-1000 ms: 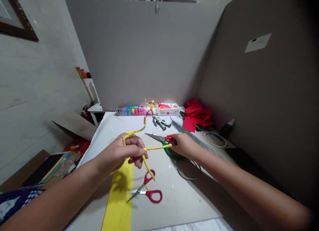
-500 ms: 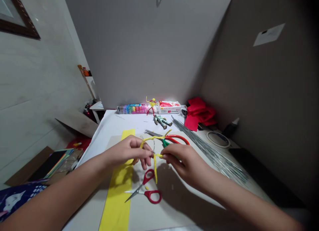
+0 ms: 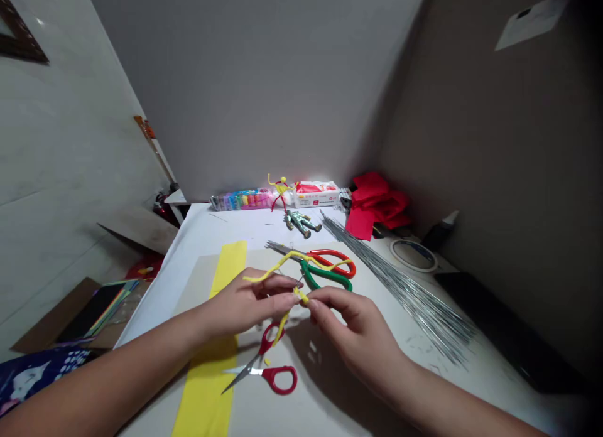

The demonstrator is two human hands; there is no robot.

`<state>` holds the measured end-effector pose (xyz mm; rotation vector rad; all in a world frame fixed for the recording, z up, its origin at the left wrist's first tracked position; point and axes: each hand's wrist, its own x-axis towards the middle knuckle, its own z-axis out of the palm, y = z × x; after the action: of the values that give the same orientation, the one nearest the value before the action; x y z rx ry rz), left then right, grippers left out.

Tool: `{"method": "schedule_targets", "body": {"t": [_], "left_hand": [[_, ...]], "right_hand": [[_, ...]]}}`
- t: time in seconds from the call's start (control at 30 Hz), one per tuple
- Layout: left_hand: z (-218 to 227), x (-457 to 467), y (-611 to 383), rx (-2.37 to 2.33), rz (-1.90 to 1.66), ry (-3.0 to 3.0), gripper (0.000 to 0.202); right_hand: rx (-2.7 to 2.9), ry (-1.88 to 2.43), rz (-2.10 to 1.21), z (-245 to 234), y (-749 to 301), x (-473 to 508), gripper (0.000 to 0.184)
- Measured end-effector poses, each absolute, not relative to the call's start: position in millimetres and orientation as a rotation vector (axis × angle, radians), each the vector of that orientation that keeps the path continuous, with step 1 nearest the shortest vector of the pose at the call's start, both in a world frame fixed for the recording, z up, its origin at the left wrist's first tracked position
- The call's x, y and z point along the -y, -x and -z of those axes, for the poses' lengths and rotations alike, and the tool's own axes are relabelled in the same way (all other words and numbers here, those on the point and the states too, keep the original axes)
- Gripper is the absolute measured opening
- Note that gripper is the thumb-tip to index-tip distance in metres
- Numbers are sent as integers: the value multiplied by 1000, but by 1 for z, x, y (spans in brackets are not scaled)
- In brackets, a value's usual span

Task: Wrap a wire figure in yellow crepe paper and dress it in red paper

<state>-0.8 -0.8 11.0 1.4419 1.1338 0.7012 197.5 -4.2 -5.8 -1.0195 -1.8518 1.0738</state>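
Observation:
Between my hands is a wire frame (image 3: 277, 265) wrapped in yellow paper, with a long bent piece across the top and one hanging end. My left hand (image 3: 259, 305) pinches it near the middle, where some bare wire shows. At its right side, the thumb and fingers of my right hand (image 3: 351, 327) are closed on a short yellow end. Below my hands lie spread scissors (image 3: 282, 380) with red handles, partly on a yellow paper strip (image 3: 202, 387). Just behind are larger scissors (image 3: 330, 277) with one red and one green handle.
Along the back stand a yellow-and-red wire figure (image 3: 281, 187), a pack of coloured sticks (image 3: 245, 200) and a white-and-red packet (image 3: 316, 195). A silver figurine (image 3: 301, 223) lies before them. To the right are a wire bundle (image 3: 400, 286), red cloth-like material (image 3: 379, 205) and a tape roll (image 3: 414, 256).
The yellow-wrapped wire frame has turned in my hands, its top piece now lying more sideways. My hands have come closer together. The whole view has shifted slightly.

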Motion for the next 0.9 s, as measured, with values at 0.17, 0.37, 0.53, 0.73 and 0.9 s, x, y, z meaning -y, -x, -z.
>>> {"method": "schedule_targets", "body": {"t": [0.17,0.37,0.53,0.73,0.9], "left_hand": [[-13,7,-10,-1227,-709,-1458,33],[-24,10,-6,-1356,-832,-1556,24],[-29,14,-2,-1465,-945,-1585,24],[-26,20,-3,-1457,-1021,-1630,23],[-31,27,0,-1557,-1214,-1899,18]], "right_hand": [[1962,851,-1009,5,-195,12,19],[2134,1112,-569,5,-214,-19,24],[2263,1352,-252,27,-232,-63,26],[2343,1410,-263,38,-227,-76,24],[2226,1485,-261,31,-228,-72,42]]}}
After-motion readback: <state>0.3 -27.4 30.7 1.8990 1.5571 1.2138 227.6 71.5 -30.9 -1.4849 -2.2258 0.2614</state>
